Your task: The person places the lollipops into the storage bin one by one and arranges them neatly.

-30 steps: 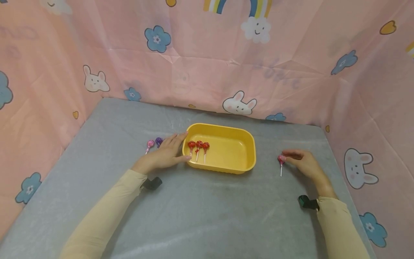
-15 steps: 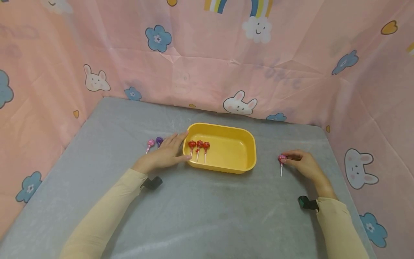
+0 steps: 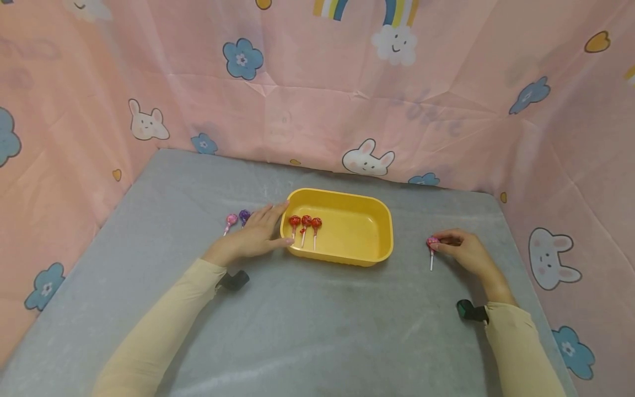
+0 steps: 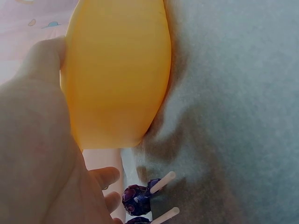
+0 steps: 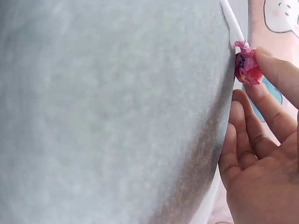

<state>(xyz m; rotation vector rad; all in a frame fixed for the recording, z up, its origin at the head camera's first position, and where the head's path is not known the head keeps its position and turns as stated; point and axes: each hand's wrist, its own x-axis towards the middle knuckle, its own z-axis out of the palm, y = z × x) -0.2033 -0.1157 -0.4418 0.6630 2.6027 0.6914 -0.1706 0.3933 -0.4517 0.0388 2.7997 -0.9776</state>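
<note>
My left hand (image 3: 253,234) lies against the left end of a yellow tray (image 3: 354,259), its fingers fairly straight and its thumb at the front corner of the rim. Three red-wrapped lollipops (image 3: 306,221) lie side by side inside, near that end. To the right of the tray, my right hand (image 3: 466,251) pinches the head of a pink lollipop (image 3: 432,243) between thumb and forefinger. Its white stick points toward me. In the right wrist view, the pink wrapper (image 5: 248,67) shows at the fingertips, close to the table surface.
Beyond my left hand lie a light pink lollipop (image 3: 231,219) and a purple lollipop (image 3: 244,215), partly hidden by the hand. The left wrist view shows dark purple heads (image 4: 136,200) with white sticks. A pink printed curtain (image 3: 297,121) encloses the grey table (image 3: 317,331).
The right thumb and forefinger have closed slightly on the pink lollipop's head. My left hand and the tray have stayed in place.
</note>
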